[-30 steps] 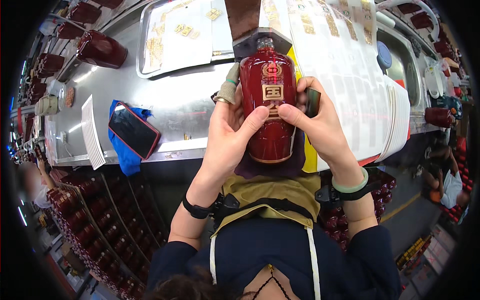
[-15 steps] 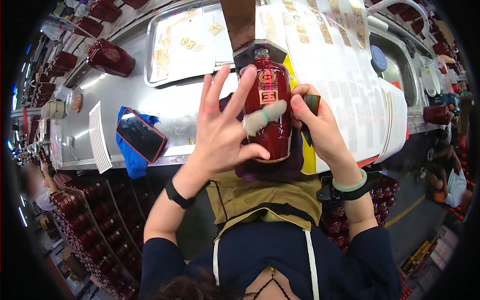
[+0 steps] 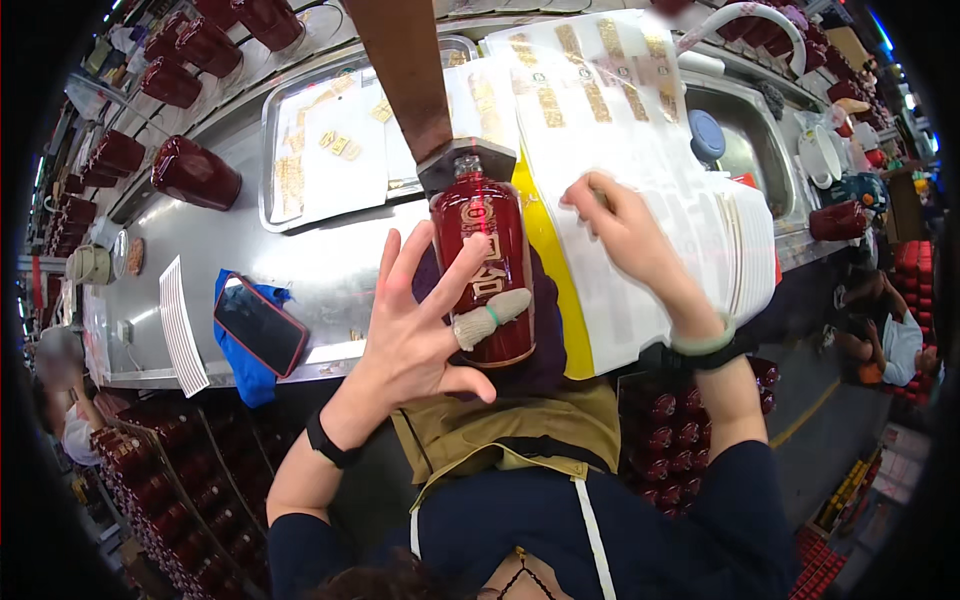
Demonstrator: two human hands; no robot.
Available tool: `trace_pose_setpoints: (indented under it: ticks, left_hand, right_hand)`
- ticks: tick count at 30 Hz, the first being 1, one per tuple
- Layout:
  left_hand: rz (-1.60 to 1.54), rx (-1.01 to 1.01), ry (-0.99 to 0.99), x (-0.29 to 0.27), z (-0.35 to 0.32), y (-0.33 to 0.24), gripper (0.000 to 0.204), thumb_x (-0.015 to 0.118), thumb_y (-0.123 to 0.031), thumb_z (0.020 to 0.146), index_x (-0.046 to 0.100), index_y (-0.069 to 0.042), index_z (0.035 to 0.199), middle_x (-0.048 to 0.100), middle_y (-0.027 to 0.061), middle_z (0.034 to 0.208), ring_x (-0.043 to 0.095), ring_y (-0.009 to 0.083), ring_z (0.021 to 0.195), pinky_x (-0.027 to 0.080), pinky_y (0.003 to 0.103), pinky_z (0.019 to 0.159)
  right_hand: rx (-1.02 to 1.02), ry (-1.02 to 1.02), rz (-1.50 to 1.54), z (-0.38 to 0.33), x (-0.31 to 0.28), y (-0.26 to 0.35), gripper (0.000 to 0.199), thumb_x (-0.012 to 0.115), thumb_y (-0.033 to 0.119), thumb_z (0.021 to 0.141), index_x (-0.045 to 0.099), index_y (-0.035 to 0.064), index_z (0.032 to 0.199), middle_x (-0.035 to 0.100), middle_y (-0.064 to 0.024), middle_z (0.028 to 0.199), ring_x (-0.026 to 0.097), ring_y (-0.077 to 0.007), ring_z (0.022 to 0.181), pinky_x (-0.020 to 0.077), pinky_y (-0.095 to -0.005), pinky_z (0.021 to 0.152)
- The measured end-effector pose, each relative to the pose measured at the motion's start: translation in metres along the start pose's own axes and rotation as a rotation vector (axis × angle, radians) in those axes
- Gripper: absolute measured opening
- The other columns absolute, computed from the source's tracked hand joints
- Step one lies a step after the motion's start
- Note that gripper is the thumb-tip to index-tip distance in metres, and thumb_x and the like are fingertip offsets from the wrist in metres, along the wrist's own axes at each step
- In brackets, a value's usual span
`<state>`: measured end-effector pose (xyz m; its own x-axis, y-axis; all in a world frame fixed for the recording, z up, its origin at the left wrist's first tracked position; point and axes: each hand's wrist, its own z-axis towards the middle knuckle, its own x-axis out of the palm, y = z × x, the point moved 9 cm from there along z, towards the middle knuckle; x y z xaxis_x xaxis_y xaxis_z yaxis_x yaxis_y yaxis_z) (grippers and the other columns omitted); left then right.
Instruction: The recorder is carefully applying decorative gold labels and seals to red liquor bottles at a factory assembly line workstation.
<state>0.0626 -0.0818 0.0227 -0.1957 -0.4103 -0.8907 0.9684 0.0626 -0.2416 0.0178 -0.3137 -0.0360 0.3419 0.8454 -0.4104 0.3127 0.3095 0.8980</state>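
A dark red glass bottle (image 3: 505, 240) with gold print lies in front of me, its neck against a dark metal holder (image 3: 440, 165) on a brown bar. My left hand (image 3: 410, 330) is over the bottle's left side, fingers spread. One finger wears a knitted finger cover (image 3: 490, 318), which rests on the glass. To the right, my right hand (image 3: 625, 235) hovers over white sheets with its fingers curled together. What they pinch, if anything, is hidden. Purple cloth (image 3: 550, 320) lies beneath the bottle.
Sheets of gold labels (image 3: 590, 70) spread at the back right, with yellow paper (image 3: 545, 230) along their edge. A metal tray (image 3: 275, 190) holds loose gold labels. A phone (image 3: 260, 325) lies on blue cloth at left. Another red bottle (image 3: 195, 172) stands behind it, and a sink (image 3: 750, 135) is far right.
My right hand has left the bottle's right side and moved out over the sheets. The dark flat piece it held is out of sight. The bottle's print has turned leftward.
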Motion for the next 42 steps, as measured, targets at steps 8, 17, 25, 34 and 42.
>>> trace_pose_setpoints:
  ticks: [8, 17, 25, 34, 42]
  left_hand:
    - [-0.233, -0.334, -0.229, -0.017, -0.005, 0.012, 0.095, 0.029, -0.087, 0.091, 0.072, -0.012, 0.131, 0.029, 0.0265, 0.164, 0.022, 0.0492, 0.149, 0.022, 0.055, 0.121]
    - [-0.23, -0.503, -0.391, -0.027, -0.02, 0.034, 0.103, 0.013, -0.078, 0.099, 0.063, 0.005, 0.135, 0.034, 0.0268, 0.162, 0.028, 0.0422, 0.15, 0.024, 0.052, 0.12]
    - [-0.245, -0.506, -0.44, -0.03, -0.019, 0.03, 0.101, 0.011, -0.075, 0.1, 0.056, 0.007, 0.139, 0.037, 0.0248, 0.161, 0.031, 0.0407, 0.149, 0.023, 0.05, 0.121]
    - [-0.329, -0.573, -0.507, -0.031, -0.037, 0.032, 0.099, 0.014, -0.073, 0.102, 0.053, 0.009, 0.141, 0.039, 0.0241, 0.159, 0.031, 0.0386, 0.149, 0.025, 0.05, 0.121]
    - [-0.326, -0.603, -0.566, -0.04, -0.055, 0.031, 0.089, 0.016, -0.069, 0.105, 0.055, 0.001, 0.143, 0.038, 0.0231, 0.16, 0.033, 0.0343, 0.15, 0.025, 0.049, 0.122]
  right_hand:
    - [-0.202, -0.209, -0.934, 0.099, -0.058, -0.024, 0.062, 0.059, -0.003, 0.085, 0.054, 0.012, 0.145, 0.068, -0.0124, 0.122, 0.059, -0.0376, 0.116, 0.0502, -0.0465, 0.096]
    - [-0.234, 0.02, -0.838, -0.004, -0.073, -0.025, 0.065, 0.061, -0.005, 0.084, 0.053, 0.0139, 0.146, 0.07, -0.0095, 0.114, 0.064, -0.0317, 0.108, 0.0541, -0.0426, 0.089]
    - [0.059, -0.285, -0.794, 0.01, -0.172, -0.081, 0.071, 0.087, 0.041, 0.076, 0.062, -0.0033, 0.126, 0.067, -0.0216, 0.12, 0.067, -0.0296, 0.108, 0.0511, -0.0375, 0.093]
    - [0.434, -0.083, -0.81, 0.066, -0.218, -0.149, 0.102, 0.088, 0.062, 0.066, 0.061, -0.0111, 0.131, 0.067, -0.0258, 0.124, 0.066, -0.0333, 0.115, 0.0505, -0.0385, 0.096]
    - [0.597, 0.024, -0.44, 0.094, -0.242, -0.185, 0.029, 0.081, 0.034, 0.086, 0.076, 0.006, 0.091, 0.065, -0.0007, 0.073, 0.056, -0.0102, 0.058, 0.0402, -0.028, 0.049]
